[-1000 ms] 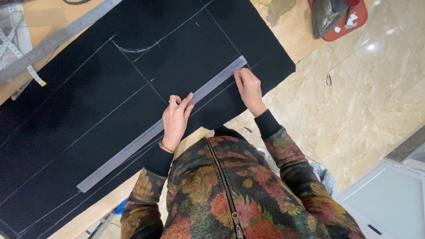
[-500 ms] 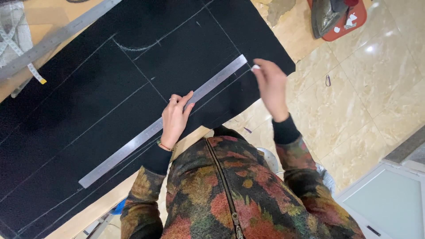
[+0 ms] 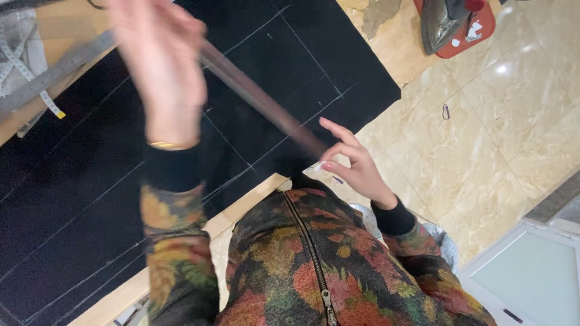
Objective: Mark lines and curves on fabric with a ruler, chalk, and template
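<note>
Left hand is gripping the long grey metal straightedge ruler, its axis running 10-to-4 o'clock toward the right hand, nearer its low end, fingers loosely spread.

A sheet of fabric lies on the worktable, its corner overhanging the table's edge above the tiled floor. A measuring tape lies on the table left of the fabric. An iron stands on the floor, far right.
</note>
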